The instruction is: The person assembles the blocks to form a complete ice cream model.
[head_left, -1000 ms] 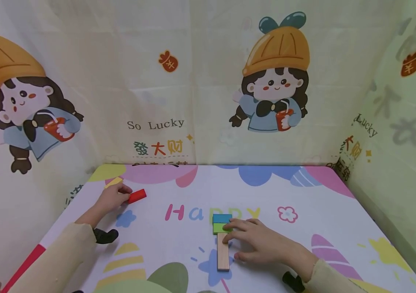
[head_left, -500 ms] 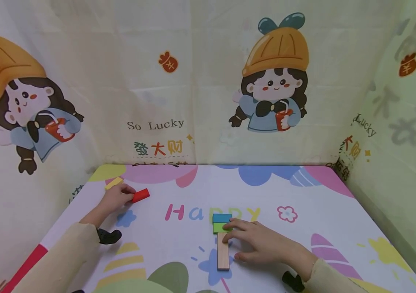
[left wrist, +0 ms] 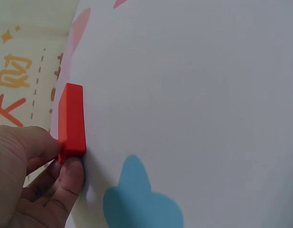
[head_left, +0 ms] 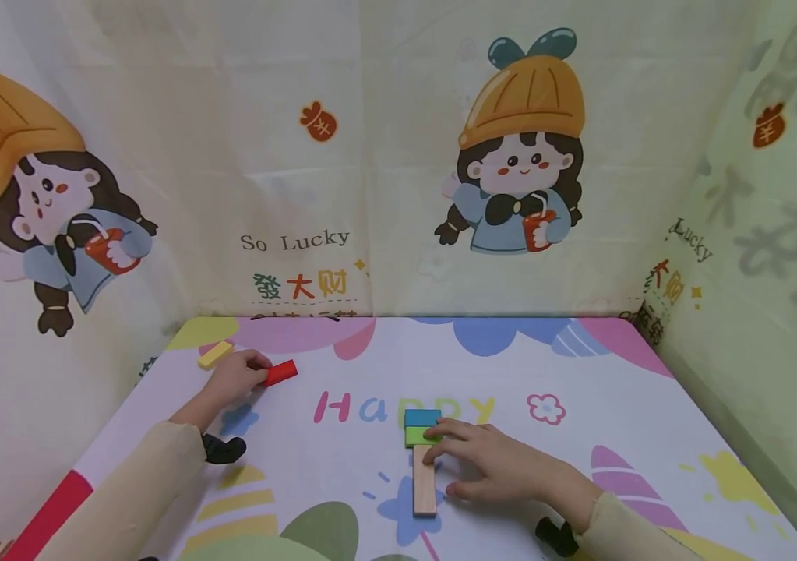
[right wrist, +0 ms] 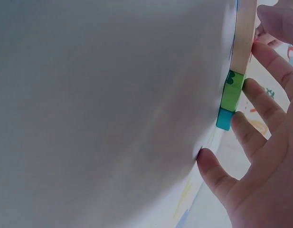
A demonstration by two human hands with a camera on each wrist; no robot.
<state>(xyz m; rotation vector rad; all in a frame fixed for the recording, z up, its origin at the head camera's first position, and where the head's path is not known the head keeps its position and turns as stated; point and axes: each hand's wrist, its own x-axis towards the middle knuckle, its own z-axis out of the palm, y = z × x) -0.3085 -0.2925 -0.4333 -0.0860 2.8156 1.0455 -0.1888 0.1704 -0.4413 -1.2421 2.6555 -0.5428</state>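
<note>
A red rectangular block (head_left: pixel 282 372) is pinched at one end between the thumb and fingers of my left hand (head_left: pixel 233 379), toward the back left of the table. In the left wrist view the red block (left wrist: pixel 71 118) points away from the fingertips. Near the middle, a blue block (head_left: pixel 422 418), a green block (head_left: pixel 415 436) and a long plain wooden block (head_left: pixel 424 487) lie end to side in a T-like shape. My right hand (head_left: pixel 499 465) has its fingers spread, with fingertips touching these blocks from the right. A dark green mark shows on the green block (right wrist: pixel 233 88).
Just behind my left hand lies a yellow block (head_left: pixel 216 355). The table (head_left: pixel 356 374) wears a printed cover with "Happy" lettering and coloured shapes. Cloth walls (head_left: pixel 398 195) with cartoon figures rise at the back and both sides.
My left hand has moved to the right with the red block, away from the yellow block. The right hand and its three blocks have stayed in place; the head view has shifted slightly.
</note>
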